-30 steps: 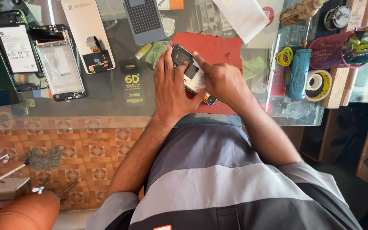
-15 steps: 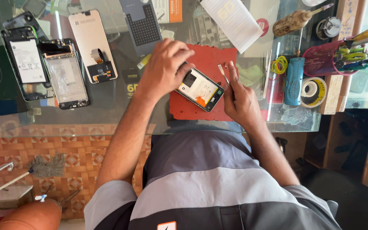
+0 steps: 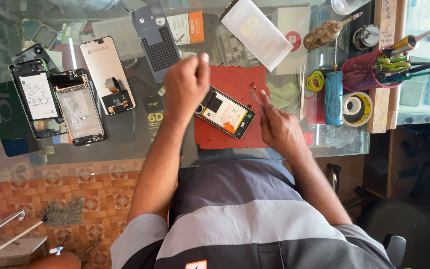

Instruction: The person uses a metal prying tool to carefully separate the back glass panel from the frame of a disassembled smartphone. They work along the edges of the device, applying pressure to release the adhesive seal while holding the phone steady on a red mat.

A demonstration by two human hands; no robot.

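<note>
An opened phone (image 3: 225,112) lies slantwise on a red mat (image 3: 240,79) on the glass desk, its battery and inner parts facing up. My left hand (image 3: 187,82) hovers over the phone's left end with fingers curled together; whether something small is pinched in it I cannot tell. My right hand (image 3: 279,127) rests at the mat's right edge, touching the phone's right end, and holds thin metal tweezers (image 3: 256,97) that point up and left.
Two opened phones (image 3: 36,94) (image 3: 78,107), a white screen panel (image 3: 108,69) and a grey back cover (image 3: 158,40) lie at left. A white sheet (image 3: 257,30), a brush (image 3: 327,32), a blue cylinder (image 3: 333,97), a tape roll (image 3: 357,107) and a pink tool basket (image 3: 369,72) stand at right.
My left hand has lifted off the phone and curled shut above it. The phone now lies flat on the mat, and my right hand stays beside it with the tweezers.
</note>
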